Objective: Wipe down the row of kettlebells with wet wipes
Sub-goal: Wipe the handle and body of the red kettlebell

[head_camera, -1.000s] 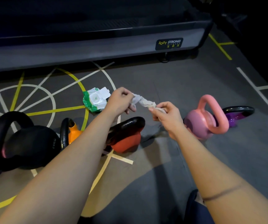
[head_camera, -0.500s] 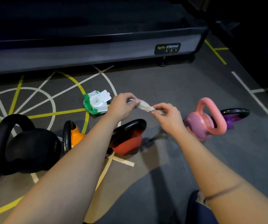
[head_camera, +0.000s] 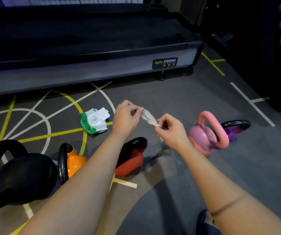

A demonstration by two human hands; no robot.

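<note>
A twisted white wet wipe (head_camera: 148,117) is stretched between my two hands above the floor. My left hand (head_camera: 126,118) pinches its upper end and my right hand (head_camera: 171,131) pinches its lower end. Below them a row of kettlebells lies across the floor: a big black one (head_camera: 23,177) at the left, an orange one (head_camera: 73,161), a red one (head_camera: 130,162) partly behind my left forearm, a pink one (head_camera: 204,136) and a purple one (head_camera: 233,129) at the right. The green-and-white wipe pack (head_camera: 94,122) lies with its lid flipped up behind the row.
A treadmill base (head_camera: 85,70) runs across the back, close behind the wipe pack. Dark equipment (head_camera: 280,48) stands at the far right. The grey floor (head_camera: 178,99) carries yellow and white lines. My knee (head_camera: 205,223) shows at the bottom.
Both hands have kept hold of the wipe and shifted slightly; the wipe is now pulled into a tighter, more slanted strip. The view has tilted up a little.
</note>
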